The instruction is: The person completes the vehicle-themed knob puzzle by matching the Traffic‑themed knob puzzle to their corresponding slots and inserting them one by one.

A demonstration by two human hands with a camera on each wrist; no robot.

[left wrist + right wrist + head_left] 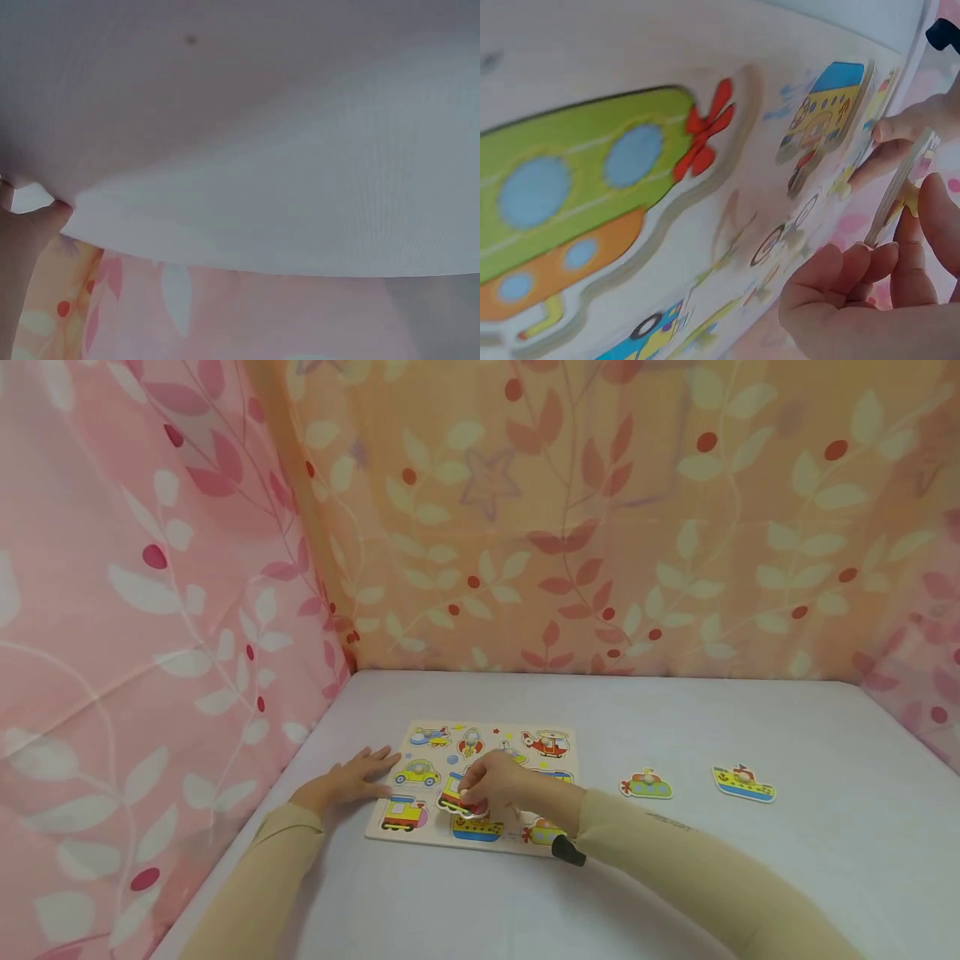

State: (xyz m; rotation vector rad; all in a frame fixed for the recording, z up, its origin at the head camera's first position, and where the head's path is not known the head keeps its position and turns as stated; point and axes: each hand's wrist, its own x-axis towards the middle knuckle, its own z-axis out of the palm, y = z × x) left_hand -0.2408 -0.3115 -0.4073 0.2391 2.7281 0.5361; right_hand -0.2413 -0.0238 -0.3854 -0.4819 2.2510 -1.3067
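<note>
My right hand [504, 781] pinches a train puzzle piece [452, 795] by its small knob, tilted over the puzzle board [517, 732]. From the right wrist, the piece [900, 187] appears edge-on between thumb and fingertips. A printed train shape [403, 812] lies at the board's near left corner, just left of the held piece. My left hand [352, 779] rests by the board's left edge, fingers spread loosely with the tips at its rim. Printed car [417, 773], helicopter [546, 744] and rocket [470, 742] shapes show around the hands; the right forearm hides part of the board.
On the white table [480, 910], a loose submarine piece [647, 785] and a loose ship piece [744, 782] lie right of the board. Patterned pink cloth [150, 693] hangs along the left, with an orange patterned cloth [600, 527] at the back.
</note>
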